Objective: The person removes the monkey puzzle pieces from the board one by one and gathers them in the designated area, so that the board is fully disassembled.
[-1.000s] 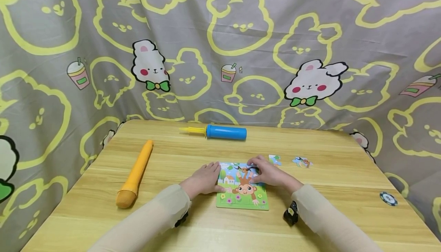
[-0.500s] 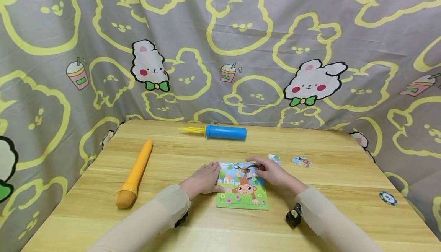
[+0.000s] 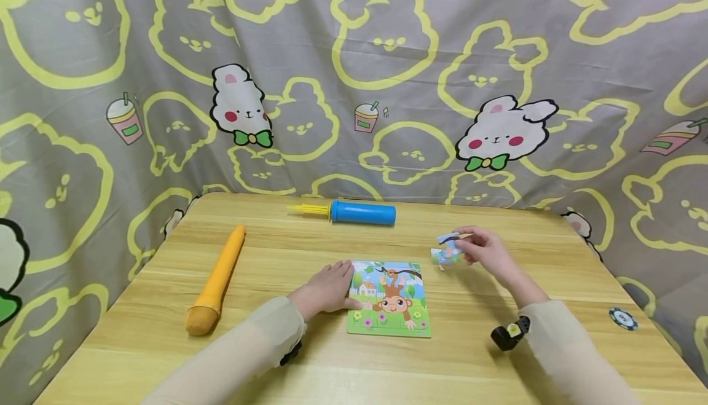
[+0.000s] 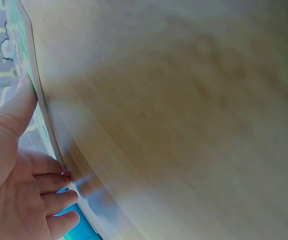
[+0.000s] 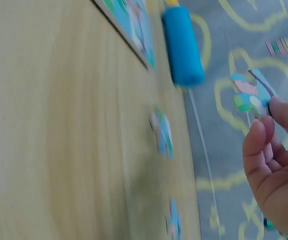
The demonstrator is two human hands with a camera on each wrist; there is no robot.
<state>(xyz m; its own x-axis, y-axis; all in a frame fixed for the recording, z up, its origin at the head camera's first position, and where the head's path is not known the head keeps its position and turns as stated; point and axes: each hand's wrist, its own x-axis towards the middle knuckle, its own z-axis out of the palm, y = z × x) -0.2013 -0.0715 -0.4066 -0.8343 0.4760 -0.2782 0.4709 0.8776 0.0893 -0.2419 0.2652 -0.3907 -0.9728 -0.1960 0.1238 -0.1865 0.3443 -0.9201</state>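
A monkey jigsaw puzzle lies flat on the table. My left hand rests against its left side, fingers straight, with the thumb on the picture in the left wrist view. Up and right of the board, my right hand pinches a blue puzzle piece with a dark branch on it between thumb and fingertips, raised off the table. Just below the held piece in the head view is a loose puzzle piece on the table. The right wrist view also shows another loose piece, which my right hand hides in the head view.
An orange microphone-shaped toy lies at the left of the wooden table. Toward the back is a blue hand pump with a yellow nozzle. A poker chip lies near the right edge, and a patterned curtain hangs behind.
My right hand has moved from the puzzle's top right corner away to the right and back, carrying the pinched puzzle piece. The left hand and the board have stayed put.
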